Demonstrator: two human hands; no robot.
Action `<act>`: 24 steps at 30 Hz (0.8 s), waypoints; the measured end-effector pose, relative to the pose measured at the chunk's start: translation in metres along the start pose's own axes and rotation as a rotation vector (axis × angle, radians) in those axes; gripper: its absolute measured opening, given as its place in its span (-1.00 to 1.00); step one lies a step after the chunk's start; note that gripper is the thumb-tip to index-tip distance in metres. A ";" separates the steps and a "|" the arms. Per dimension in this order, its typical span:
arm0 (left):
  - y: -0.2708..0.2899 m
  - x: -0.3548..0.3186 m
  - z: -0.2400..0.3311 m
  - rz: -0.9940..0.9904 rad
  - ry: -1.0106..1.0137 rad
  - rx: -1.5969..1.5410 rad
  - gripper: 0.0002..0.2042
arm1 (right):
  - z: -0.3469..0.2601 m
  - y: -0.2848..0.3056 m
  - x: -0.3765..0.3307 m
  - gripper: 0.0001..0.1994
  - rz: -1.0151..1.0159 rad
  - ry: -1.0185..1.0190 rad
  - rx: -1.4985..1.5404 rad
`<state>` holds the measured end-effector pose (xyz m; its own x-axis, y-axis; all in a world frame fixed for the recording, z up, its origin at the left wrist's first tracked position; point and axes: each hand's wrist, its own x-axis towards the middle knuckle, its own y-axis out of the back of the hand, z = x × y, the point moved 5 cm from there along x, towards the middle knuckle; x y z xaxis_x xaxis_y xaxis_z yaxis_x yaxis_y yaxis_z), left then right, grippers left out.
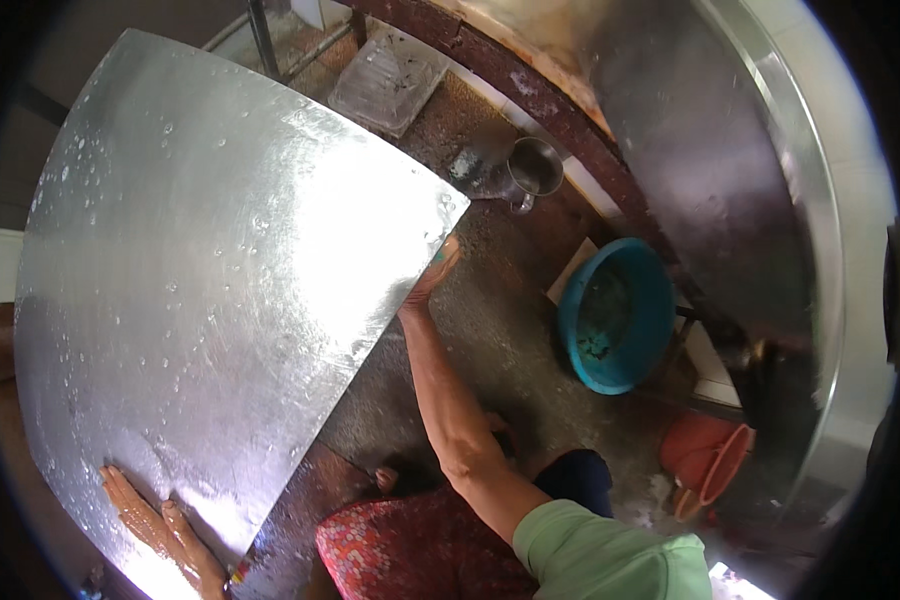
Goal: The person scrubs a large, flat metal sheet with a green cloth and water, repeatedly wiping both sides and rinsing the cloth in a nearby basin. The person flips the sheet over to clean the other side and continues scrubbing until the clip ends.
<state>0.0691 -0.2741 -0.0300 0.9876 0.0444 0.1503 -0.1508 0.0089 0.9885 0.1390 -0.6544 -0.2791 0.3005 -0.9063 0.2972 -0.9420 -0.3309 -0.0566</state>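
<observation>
A large, shiny metal sheet (200,220), dotted with water drops, fills the left half of the head view. My left hand (165,535) lies flat and wet on its near lower part, fingers stretched out. At the sheet's right edge, near the far corner, is my right hand (435,275), its fingers curled at the edge and partly hidden behind it. A small green spot shows at that hand; what it is I cannot make out.
A blue basin (618,315) with some dark wet matter inside stands to the right, and a red bucket (705,458) lies tipped nearer me. Farther off are a metal mug (535,167) and a grooved tray (390,80). A large steel surface (710,150) rises at the far right.
</observation>
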 end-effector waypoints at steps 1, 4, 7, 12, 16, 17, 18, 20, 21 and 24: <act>-0.001 0.003 0.013 -0.003 0.010 -0.012 -0.41 | 0.049 0.004 -0.014 -0.58 0.021 0.001 -0.056; 0.000 0.005 0.013 0.020 0.079 -0.076 -0.43 | 0.146 -0.012 -0.028 -0.60 0.018 -0.403 0.245; 0.009 0.006 0.011 0.033 0.137 -0.064 -0.44 | 0.149 -0.017 -0.045 -0.62 0.107 -0.737 0.365; 0.000 0.014 -0.015 0.068 0.134 -0.028 -0.46 | -0.017 -0.027 -0.039 -0.60 0.074 -0.109 0.408; 0.002 -0.016 -0.060 0.119 0.126 -0.096 -0.46 | -0.015 -0.021 -0.024 -0.57 -0.085 0.215 0.114; 0.008 -0.024 -0.085 0.145 0.146 -0.132 -0.45 | -0.004 -0.024 -0.024 -0.53 -0.157 0.218 0.074; 0.005 -0.039 -0.145 0.215 0.341 -0.184 -0.44 | 0.010 -0.027 -0.031 -0.49 -0.226 0.215 0.027; 0.024 -0.062 -0.237 0.226 0.562 -0.247 -0.39 | 0.036 -0.035 -0.045 -0.44 -0.289 0.113 -0.111; 0.024 -0.079 -0.283 0.259 0.660 -0.327 -0.35 | 0.046 -0.037 -0.054 -0.43 -0.277 0.100 -0.177; 0.038 -0.088 -0.367 0.201 0.389 -0.151 -0.28 | 0.061 -0.045 -0.064 -0.36 -0.166 0.014 -0.226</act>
<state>-0.0390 0.0891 -0.0108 0.8533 0.4315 0.2928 -0.3703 0.1060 0.9228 0.1715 -0.5972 -0.3536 0.4533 -0.8400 0.2981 -0.8898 -0.4065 0.2073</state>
